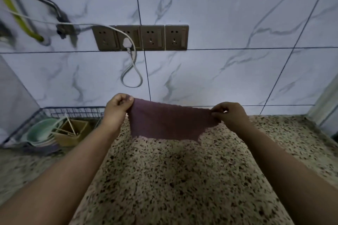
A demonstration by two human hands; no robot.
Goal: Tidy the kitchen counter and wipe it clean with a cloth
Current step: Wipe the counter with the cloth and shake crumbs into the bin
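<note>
A purple cloth (168, 122) hangs stretched flat in the air above the speckled stone counter (175, 179), near the back wall. My left hand (118, 109) pinches its upper left corner. My right hand (229, 115) pinches its upper right corner. The cloth's lower edge hangs free just above the counter surface.
A wire dish rack (54, 113) at the left holds pale green bowls (41, 129) and a tan box with chopsticks (71, 131). A row of wall sockets (140, 37) with a white plug and looped cable (132, 71) sits on the marble-tiled wall. A corner edge stands at far right.
</note>
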